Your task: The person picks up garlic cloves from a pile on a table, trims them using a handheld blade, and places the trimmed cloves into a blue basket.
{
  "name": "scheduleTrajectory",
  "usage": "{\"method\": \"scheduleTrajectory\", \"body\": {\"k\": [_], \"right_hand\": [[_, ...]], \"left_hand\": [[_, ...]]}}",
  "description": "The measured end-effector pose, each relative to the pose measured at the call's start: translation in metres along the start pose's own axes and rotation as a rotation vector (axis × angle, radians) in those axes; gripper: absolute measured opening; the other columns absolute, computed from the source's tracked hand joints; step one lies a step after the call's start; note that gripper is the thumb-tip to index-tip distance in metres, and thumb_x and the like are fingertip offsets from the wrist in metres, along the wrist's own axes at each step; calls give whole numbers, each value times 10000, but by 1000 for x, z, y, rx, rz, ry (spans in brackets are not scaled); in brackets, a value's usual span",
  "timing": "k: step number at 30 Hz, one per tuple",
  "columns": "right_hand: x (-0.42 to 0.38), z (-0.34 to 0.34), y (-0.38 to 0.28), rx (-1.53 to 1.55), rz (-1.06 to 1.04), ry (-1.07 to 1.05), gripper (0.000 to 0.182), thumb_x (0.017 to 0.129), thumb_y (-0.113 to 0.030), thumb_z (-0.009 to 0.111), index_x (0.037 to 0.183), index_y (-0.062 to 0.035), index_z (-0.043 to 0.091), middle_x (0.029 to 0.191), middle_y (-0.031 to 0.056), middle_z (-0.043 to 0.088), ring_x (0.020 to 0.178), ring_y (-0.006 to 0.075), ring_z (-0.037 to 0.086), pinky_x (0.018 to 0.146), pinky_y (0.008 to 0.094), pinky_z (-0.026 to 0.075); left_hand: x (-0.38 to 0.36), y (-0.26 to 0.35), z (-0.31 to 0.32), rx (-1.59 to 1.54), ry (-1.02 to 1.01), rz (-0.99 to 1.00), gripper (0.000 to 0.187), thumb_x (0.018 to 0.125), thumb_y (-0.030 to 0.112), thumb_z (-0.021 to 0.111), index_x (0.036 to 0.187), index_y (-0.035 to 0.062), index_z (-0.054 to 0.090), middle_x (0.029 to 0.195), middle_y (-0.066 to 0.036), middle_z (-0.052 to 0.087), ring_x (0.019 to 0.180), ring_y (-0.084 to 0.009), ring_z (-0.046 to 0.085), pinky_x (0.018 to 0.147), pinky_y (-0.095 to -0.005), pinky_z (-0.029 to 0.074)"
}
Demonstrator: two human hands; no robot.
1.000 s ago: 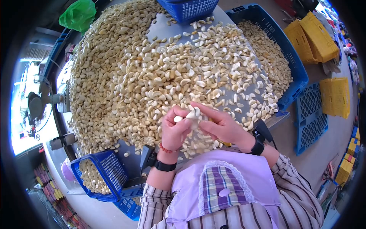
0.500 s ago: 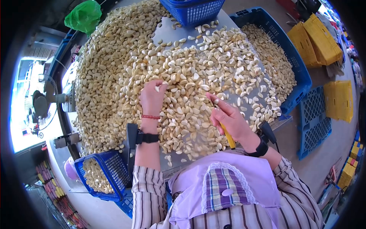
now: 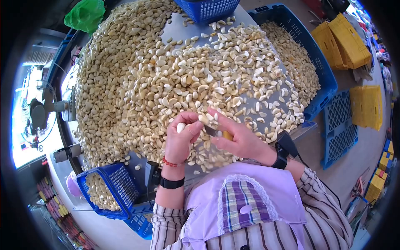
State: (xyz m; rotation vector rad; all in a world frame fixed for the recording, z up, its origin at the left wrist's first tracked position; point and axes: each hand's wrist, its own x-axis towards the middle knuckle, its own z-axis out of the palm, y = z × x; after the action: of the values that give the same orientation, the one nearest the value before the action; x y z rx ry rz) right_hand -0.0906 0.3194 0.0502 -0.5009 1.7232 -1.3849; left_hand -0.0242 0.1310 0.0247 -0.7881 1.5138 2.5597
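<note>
My left hand [image 3: 179,139] is closed, pinching a garlic clove [image 3: 203,119] between thumb and forefinger; a second white clove [image 3: 181,127] is tucked in its curled fingers. My right hand [image 3: 243,141] grips a small knife [image 3: 210,131] with a yellow handle, its blade against the pinched clove. Both hands hover close together over the near part of a wide heap of peeled garlic cloves [image 3: 137,79]. Part of the knife handle is hidden by my right fingers.
At the near left a tilted blue basket [image 3: 121,183] holds cloves; another blue basket [image 3: 208,10] stands at the far edge. A large blue crate [image 3: 327,75] of cloves lies right, near yellow crates [image 3: 350,41] and a blue pallet [image 3: 341,129]. A fan [image 3: 41,112] stands left.
My left hand has come back toward me and to the right, bringing cloves. My right hand has moved slightly left and nearer, so the knife blade now meets a clove.
</note>
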Motion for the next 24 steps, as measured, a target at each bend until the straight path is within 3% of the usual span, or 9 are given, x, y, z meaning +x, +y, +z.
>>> {"method": "scheduleTrajectory", "body": {"k": [2,9,11,15,18,20,21,23,24], "right_hand": [[1,2,1,-24,-102,-51,715,884,-325,610,1462,-89,261,734,33,508,610,85,419,568,246,375],[-4,0,3,-70,-7,-125,682,894,-302,595,1463,-118,266,808,45,561,632,92,467,607,243,414],[-5,-1,2,-32,-137,-117,623,921,-276,567,1455,-115,290,828,43,592,680,80,524,656,233,446],[-3,2,12,191,-119,-67,561,940,-261,545,1437,-106,335,833,29,612,733,76,566,691,239,467],[-3,0,11,181,-35,-116,538,943,-282,545,1417,-95,374,840,15,614,732,76,571,680,241,469],[0,3,17,223,15,27,527,936,-293,555,1400,-94,403,803,9,597,668,57,553,587,218,464],[1,3,22,224,14,27,527,936,-293,555,1400,-94,403,803,9,597,668,57,553,587,218,464],[4,-3,31,309,172,203,484,931,-316,560,1331,-59,471,750,11,577,560,42,515,472,195,426],[6,-8,31,312,222,220,460,931,-331,557,1266,-22,495,731,18,567,481,43,477,409,188,392]], "left_hand": [[-5,-3,-2,-38,-29,-75,171,817,67,684,971,23,623,722,15,581,551,-36,458,471,-167,333],[-8,-23,-9,-273,-118,-175,96,842,91,659,884,48,583,635,14,524,473,-48,423,395,-182,283],[-10,-30,-7,-363,-182,-198,96,856,117,645,845,68,563,600,18,492,444,-49,393,374,-192,262],[-18,-32,-3,-416,-217,-259,91,855,121,643,846,80,562,601,25,493,438,-48,378,377,-194,263],[-14,-28,-1,-323,-164,-252,102,847,132,636,894,57,587,669,-9,551,453,-40,383,392,-169,290],[-11,-23,1,59,-2,-238,132,860,175,644,893,50,616,669,-16,571,511,-67,464,443,-209,368],[-2,-24,-5,60,-1,-238,132,860,175,644,893,50,616,669,-16,571,511,-67,464,443,-209,368],[30,-32,-25,950,288,619,156,843,197,663,910,57,649,747,-43,605,628,-148,574,555,-283,461],[43,-31,-29,950,294,614,156,843,197,663,910,57,649,747,-43,605,628,-148,574,555,-283,461]]}}
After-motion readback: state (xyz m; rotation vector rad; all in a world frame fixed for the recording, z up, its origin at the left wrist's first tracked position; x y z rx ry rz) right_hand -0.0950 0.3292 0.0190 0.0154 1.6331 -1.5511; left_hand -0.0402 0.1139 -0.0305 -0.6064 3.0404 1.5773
